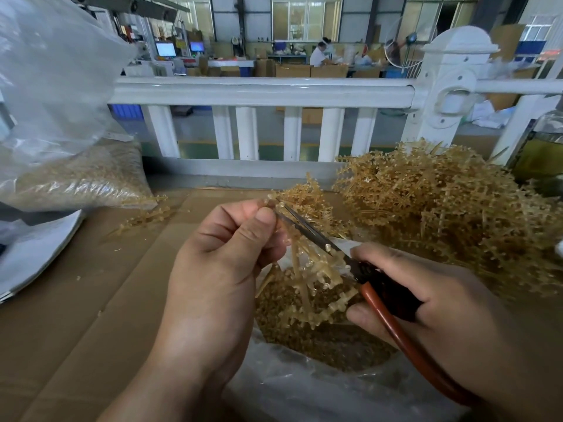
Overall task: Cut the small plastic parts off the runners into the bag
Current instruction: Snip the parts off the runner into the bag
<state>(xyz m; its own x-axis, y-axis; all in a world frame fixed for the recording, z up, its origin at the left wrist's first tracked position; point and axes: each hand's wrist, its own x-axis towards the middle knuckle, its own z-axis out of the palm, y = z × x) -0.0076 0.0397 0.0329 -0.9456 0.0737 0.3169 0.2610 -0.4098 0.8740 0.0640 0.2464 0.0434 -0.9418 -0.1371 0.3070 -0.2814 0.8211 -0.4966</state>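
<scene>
At far left a filled sack [76,178] of parts leans on the cardboard surface [91,315], with a couple of stray runners [143,217] lying beside it, apart from the work. The left hand [219,269] has its grip closed, thumb and fingers pinching the top of a runner [307,281] that hangs over the open bag [304,394]. The scissors [307,229] have their blades slightly parted, tips right by that thumb: a snip here could nick the skin, since the part being cut sits just beside the fingertip. Parts freed this high may also spring sideways onto the surface rather than among the cut parts [320,339] in the bag, whose mouth lies mostly below the cut. The right hand [426,300] has its grip wrapped round the red handles; a twist could snap the thin runner instead of shearing it. Further right the pile of runners [441,208] lies near the bag and could spill tangled pieces into it
</scene>
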